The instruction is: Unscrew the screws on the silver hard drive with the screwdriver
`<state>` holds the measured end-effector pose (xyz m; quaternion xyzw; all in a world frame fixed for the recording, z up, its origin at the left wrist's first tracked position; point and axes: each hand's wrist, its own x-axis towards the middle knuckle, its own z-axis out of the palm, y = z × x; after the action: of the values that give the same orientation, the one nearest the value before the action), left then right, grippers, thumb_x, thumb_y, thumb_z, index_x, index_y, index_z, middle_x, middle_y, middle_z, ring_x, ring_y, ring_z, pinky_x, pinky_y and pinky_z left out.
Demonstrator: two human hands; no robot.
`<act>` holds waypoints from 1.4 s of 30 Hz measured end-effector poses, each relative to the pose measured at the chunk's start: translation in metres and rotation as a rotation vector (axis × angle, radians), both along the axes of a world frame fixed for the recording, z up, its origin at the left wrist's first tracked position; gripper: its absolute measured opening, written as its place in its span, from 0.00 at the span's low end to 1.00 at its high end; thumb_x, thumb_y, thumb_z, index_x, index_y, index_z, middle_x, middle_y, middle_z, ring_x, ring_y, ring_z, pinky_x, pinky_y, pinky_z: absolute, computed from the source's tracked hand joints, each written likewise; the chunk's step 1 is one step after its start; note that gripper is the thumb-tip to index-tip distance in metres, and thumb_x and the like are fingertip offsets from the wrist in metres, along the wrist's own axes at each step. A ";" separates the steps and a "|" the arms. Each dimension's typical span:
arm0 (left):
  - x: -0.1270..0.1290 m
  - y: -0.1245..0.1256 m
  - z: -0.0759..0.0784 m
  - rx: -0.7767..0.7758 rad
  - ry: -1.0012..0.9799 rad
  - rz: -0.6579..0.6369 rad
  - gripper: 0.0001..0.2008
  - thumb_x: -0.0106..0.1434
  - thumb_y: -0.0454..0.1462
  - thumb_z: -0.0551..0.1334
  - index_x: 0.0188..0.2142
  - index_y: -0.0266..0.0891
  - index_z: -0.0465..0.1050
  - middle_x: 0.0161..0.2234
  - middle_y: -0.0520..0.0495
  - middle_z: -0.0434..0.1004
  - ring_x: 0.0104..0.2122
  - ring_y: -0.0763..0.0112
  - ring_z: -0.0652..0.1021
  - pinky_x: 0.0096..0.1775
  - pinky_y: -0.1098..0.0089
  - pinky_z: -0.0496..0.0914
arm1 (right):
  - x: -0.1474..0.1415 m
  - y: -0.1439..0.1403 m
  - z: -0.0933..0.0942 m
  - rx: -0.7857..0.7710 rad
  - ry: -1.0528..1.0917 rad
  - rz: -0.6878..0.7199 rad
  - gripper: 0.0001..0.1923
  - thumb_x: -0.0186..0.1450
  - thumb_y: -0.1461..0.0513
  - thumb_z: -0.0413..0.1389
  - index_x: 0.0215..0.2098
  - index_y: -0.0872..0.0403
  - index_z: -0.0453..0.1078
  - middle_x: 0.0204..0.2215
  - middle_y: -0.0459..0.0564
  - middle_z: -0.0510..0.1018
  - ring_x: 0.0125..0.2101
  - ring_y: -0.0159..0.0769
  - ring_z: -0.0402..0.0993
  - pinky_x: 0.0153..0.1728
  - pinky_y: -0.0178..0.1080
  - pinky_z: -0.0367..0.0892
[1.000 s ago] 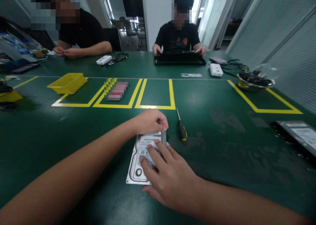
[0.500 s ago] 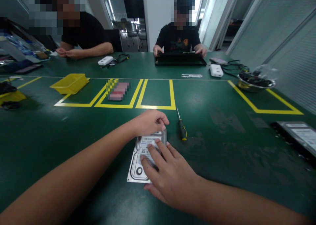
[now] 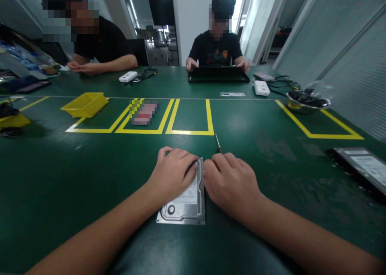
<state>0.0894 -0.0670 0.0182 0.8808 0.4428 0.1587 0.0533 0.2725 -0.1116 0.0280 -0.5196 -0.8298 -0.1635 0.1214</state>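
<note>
A silver hard disk drive [image 3: 181, 215] lies on the green table in front of me, its label side up. My left hand [image 3: 173, 172] rests across its upper left part, fingers bent over the far end and thumb near the far right corner. My right hand [image 3: 230, 178] is by the drive's right edge, knuckles up and fingers curled. What its fingertips hold, if anything, is hidden. A screwdriver [image 3: 218, 145] points away from me just beyond the right hand, which covers most of its handle from view.
Another hard drive [image 3: 366, 164] lies on a dark object at right. Yellow tape [image 3: 189, 132] marks areas ahead. Beyond are a yellow bin [image 3: 86, 105], a metal bowl [image 3: 304, 106] of dark items and a white adapter [image 3: 261, 88]. Two people sit opposite; one holds a black tray-like object [image 3: 218, 74].
My right hand has come off the drive's face to its right side, and its fingers have curled. My left hand has shifted down over the drive. The screwdriver's handle is now mostly covered.
</note>
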 end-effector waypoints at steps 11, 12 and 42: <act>-0.002 -0.005 -0.002 0.022 -0.009 -0.021 0.15 0.69 0.41 0.55 0.50 0.42 0.74 0.47 0.46 0.79 0.48 0.58 0.76 0.59 0.46 0.55 | 0.011 0.018 -0.009 -0.220 -0.124 -0.267 0.10 0.68 0.64 0.50 0.47 0.53 0.66 0.30 0.52 0.77 0.28 0.42 0.77 0.21 0.35 0.53; -0.002 -0.005 -0.003 0.019 -0.012 -0.024 0.15 0.69 0.41 0.55 0.50 0.42 0.74 0.47 0.46 0.79 0.48 0.58 0.76 0.59 0.47 0.56 | 0.011 0.018 -0.008 -0.217 -0.121 -0.258 0.10 0.68 0.65 0.49 0.47 0.53 0.67 0.30 0.52 0.77 0.28 0.42 0.77 0.21 0.35 0.52; -0.005 0.001 -0.002 -0.033 -0.015 -0.092 0.16 0.70 0.40 0.54 0.53 0.41 0.73 0.45 0.44 0.76 0.43 0.59 0.73 0.46 0.56 0.67 | 0.020 0.074 0.063 -0.117 0.976 0.149 0.11 0.67 0.54 0.57 0.36 0.54 0.70 0.24 0.42 0.74 0.21 0.26 0.67 0.23 0.33 0.60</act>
<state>0.0841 -0.0663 0.0159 0.8981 0.4038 0.1556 0.0783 0.2929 -0.0378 0.0911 -0.4808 -0.7187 0.1549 0.4777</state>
